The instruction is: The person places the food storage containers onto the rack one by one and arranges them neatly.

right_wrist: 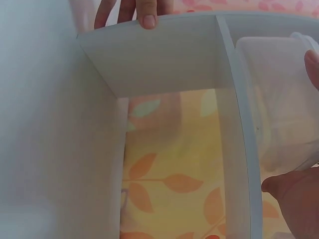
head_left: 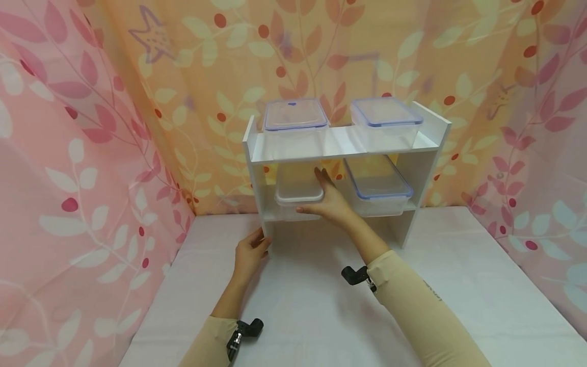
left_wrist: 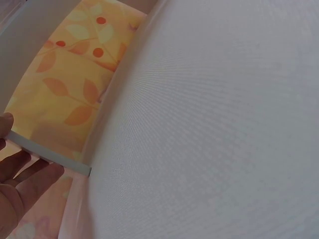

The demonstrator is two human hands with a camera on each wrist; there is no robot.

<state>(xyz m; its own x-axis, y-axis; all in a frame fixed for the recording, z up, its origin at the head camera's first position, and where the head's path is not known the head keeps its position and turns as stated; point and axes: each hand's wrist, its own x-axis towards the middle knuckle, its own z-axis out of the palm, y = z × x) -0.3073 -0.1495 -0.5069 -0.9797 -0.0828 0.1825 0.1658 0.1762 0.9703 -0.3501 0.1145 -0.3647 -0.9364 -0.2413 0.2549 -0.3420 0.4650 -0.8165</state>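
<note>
A white two-tier shelf [head_left: 346, 142] stands upright at the back of the table. My left hand [head_left: 249, 255] pinches the front edge of its left side panel [left_wrist: 55, 155], low down, thumb on one face and fingers on the other. On the lower tier sits a clear plastic food container with a white lid [head_left: 300, 196], at the left. My right hand [head_left: 335, 204] touches its front right corner, thumb across the front and fingers spread along the right side. In the right wrist view, the container [right_wrist: 279, 99] lies partly beyond that hand.
A blue-rimmed container [head_left: 378, 191] occupies the lower tier's right side. Two more blue-rimmed containers [head_left: 295, 122] stand on the top tier, one left, one right [head_left: 387, 120]. White cloth [head_left: 302, 316] covers the table; patterned curtains [head_left: 202, 92] hang around it.
</note>
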